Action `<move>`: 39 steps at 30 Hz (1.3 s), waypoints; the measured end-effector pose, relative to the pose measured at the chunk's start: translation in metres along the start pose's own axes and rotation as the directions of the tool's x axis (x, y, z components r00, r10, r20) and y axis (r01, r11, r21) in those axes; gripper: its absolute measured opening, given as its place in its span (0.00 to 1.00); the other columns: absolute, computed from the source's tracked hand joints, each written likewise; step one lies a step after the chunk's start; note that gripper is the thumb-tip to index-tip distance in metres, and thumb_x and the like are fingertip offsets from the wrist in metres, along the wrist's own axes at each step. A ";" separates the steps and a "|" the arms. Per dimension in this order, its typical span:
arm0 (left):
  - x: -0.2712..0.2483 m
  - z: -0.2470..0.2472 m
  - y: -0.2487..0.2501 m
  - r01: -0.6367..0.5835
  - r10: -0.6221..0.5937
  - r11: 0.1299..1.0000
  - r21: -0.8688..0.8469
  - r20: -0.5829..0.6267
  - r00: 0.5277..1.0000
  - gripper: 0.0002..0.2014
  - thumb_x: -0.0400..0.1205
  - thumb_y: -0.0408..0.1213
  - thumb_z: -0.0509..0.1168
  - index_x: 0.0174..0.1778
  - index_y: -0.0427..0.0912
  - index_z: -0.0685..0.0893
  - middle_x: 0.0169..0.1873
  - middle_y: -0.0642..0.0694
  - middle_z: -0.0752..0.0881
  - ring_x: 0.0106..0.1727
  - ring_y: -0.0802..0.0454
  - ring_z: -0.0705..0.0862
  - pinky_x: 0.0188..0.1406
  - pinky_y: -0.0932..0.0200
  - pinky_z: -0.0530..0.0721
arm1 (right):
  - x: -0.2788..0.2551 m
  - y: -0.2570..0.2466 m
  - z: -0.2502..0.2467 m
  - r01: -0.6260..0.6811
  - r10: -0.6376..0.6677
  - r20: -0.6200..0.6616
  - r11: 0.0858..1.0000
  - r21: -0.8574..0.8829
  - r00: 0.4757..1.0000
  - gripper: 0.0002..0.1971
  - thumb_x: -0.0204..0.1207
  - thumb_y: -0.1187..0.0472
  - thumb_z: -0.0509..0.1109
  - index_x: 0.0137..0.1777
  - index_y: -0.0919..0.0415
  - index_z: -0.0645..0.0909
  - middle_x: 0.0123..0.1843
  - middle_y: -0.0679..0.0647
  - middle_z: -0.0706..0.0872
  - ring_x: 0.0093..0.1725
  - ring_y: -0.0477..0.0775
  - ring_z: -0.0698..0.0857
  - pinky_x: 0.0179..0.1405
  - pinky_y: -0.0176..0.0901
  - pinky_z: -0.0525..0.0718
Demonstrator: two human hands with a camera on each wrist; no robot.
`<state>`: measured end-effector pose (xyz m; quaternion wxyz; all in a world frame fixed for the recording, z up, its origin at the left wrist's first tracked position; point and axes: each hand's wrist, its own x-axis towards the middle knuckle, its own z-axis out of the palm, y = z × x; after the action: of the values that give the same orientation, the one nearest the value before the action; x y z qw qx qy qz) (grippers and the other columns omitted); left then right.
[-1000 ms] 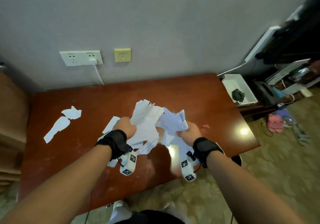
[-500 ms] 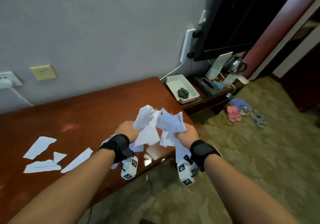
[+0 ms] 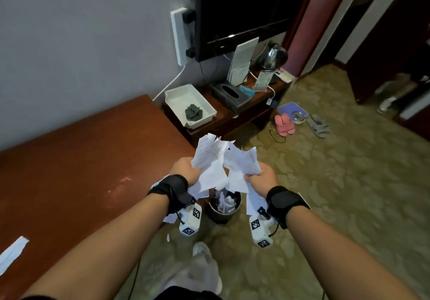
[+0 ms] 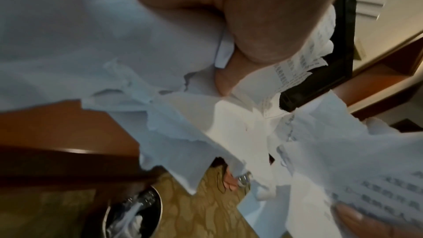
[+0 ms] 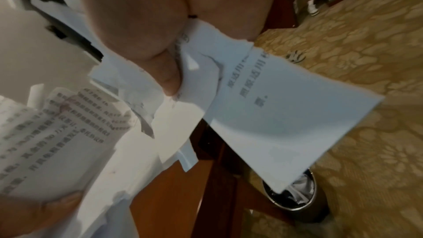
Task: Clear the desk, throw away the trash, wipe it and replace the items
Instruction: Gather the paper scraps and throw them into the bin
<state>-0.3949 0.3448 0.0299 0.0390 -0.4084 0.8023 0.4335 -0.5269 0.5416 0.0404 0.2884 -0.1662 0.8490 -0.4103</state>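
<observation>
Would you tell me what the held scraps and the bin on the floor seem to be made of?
The torn scraps look like thin white printed paper, with ragged edges. The waste bin is probably polished metal, given its shiny rim.

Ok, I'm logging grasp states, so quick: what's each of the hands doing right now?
Left hand: closed, gripping torn paper scraps.
Right hand: closed, gripping a second handful of scraps.

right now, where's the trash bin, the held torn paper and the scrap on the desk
trash bin [image 3: 222,217], head view, front wall
torn paper [image 3: 213,172], head view, middle of a held sheet
scrap [image 3: 12,251], head view, middle of the strip
</observation>
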 end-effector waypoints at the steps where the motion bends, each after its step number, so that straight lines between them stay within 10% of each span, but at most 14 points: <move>1: 0.014 0.014 0.009 -0.004 0.004 1.000 0.003 0.018 1.000 0.06 0.79 0.37 0.65 0.37 0.47 0.82 0.36 0.45 0.85 0.39 0.43 0.83 0.35 0.57 0.73 | 0.012 0.010 -0.007 -0.029 0.029 -0.019 1.000 -0.007 0.999 0.06 0.78 0.75 0.66 0.49 0.67 0.81 0.43 0.60 0.83 0.45 0.62 0.81 0.36 0.39 0.75; 4: 0.058 0.060 0.039 -0.026 0.026 1.000 -0.006 0.075 0.997 0.06 0.78 0.33 0.64 0.37 0.47 0.81 0.35 0.45 0.84 0.40 0.43 0.82 0.37 0.57 0.73 | 0.047 0.040 -0.033 -0.099 0.100 -0.086 0.995 0.018 0.991 0.09 0.77 0.74 0.65 0.55 0.78 0.78 0.52 0.76 0.82 0.52 0.77 0.79 0.40 0.43 0.72; 9: 0.114 0.121 0.079 0.029 -0.026 0.999 -0.025 0.126 0.992 0.11 0.79 0.33 0.65 0.56 0.44 0.86 0.46 0.44 0.87 0.48 0.43 0.85 0.44 0.57 0.78 | 0.094 0.067 -0.079 -0.203 0.211 -0.110 0.976 0.078 0.971 0.15 0.78 0.71 0.66 0.63 0.60 0.80 0.54 0.61 0.86 0.57 0.67 0.83 0.58 0.55 0.82; 18: 0.166 0.185 0.083 0.234 -0.241 0.970 0.071 0.125 0.962 0.09 0.81 0.33 0.65 0.56 0.37 0.85 0.49 0.40 0.87 0.54 0.38 0.86 0.46 0.55 0.77 | 0.181 0.120 -0.094 -0.352 0.354 -0.007 0.931 0.098 0.935 0.17 0.79 0.66 0.68 0.69 0.60 0.79 0.60 0.57 0.86 0.59 0.62 0.84 0.59 0.51 0.83; 31: 0.219 0.340 -0.036 0.626 -0.626 0.780 -0.004 0.017 0.780 0.13 0.82 0.36 0.64 0.60 0.38 0.85 0.58 0.36 0.87 0.59 0.37 0.85 0.54 0.52 0.81 | 0.314 0.272 0.003 -0.305 0.356 0.334 0.932 -0.197 0.873 0.17 0.82 0.66 0.66 0.70 0.59 0.76 0.62 0.58 0.84 0.59 0.61 0.83 0.62 0.51 0.82; 39: 0.316 0.444 -0.148 0.538 -0.538 0.842 0.035 -0.013 0.843 0.13 0.79 0.32 0.63 0.58 0.38 0.85 0.56 0.35 0.88 0.60 0.35 0.84 0.57 0.53 0.80 | 0.400 0.397 0.108 -0.196 0.279 0.293 0.939 -0.283 0.914 0.11 0.77 0.62 0.65 0.58 0.62 0.78 0.49 0.57 0.82 0.48 0.61 0.83 0.48 0.50 0.82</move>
<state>-0.6315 0.4282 -0.4756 0.1655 -0.6168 0.6636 0.3896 -0.7892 0.5107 -0.4692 0.4510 -0.1617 0.8473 -0.2292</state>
